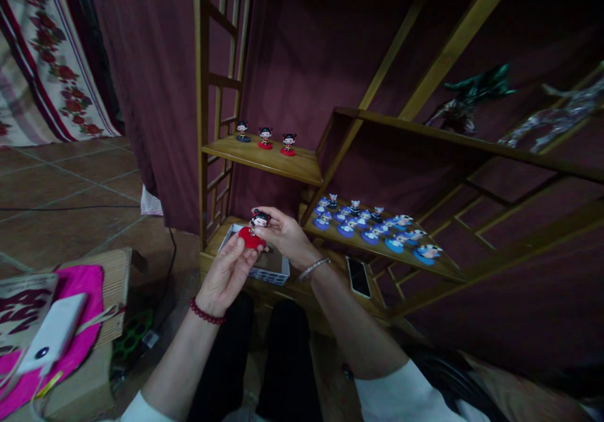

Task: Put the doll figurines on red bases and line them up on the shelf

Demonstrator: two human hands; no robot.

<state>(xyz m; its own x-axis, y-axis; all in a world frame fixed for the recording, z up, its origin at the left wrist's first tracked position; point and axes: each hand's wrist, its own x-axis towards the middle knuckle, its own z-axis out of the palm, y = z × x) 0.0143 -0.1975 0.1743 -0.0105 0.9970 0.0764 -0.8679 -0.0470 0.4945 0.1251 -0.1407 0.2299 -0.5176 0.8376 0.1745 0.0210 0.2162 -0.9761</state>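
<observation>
Our left hand [227, 270] pinched the red base [249, 238] while our right hand [289, 239] gripped the figurine [260, 219] near its head, probably to steady it, above the open box [271, 276]. Beyond, blue-and-purple figures [348, 226] crowded the lower shelf [443, 270]; three dark-haired figures [265, 137] stood spaced, perhaps for visibility, on the upper shelf [264, 158].

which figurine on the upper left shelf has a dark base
The leftmost figurine: its base is dark; the middle figurine and rightmost figurine have red ones.
</observation>
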